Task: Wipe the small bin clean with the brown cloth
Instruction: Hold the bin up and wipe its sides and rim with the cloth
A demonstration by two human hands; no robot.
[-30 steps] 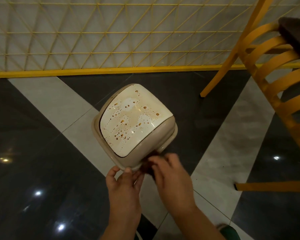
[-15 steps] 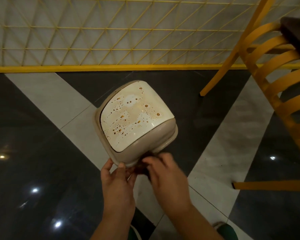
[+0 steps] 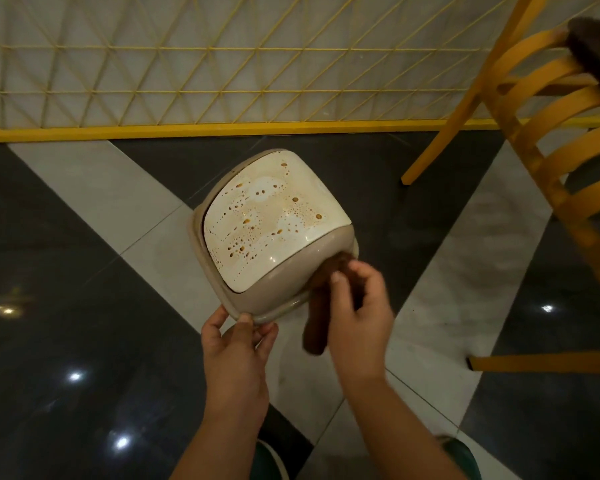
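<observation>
- Right hand (image 3: 357, 306) pinches the cloth (image 3: 326, 299) against the bin's (image 3: 274, 220) near right side wall, fingers curled round it.
- Left hand (image 3: 238, 351) grips the bin's near rim, thumb on top.
- Bin is held tilted above the floor (image 3: 84, 306), its spotted pale face up.
- Risk: that one-corner grip looks light, so a hard wipe could twist the bin loose; the spots look untouched.

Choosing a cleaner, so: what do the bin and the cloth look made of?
Bin: probably moulded plastic, glossy; light glints on its stained white lid and beige body. Cloth: soft brown fabric, matte and slightly fuzzy, hanging limp from the right hand.
</observation>
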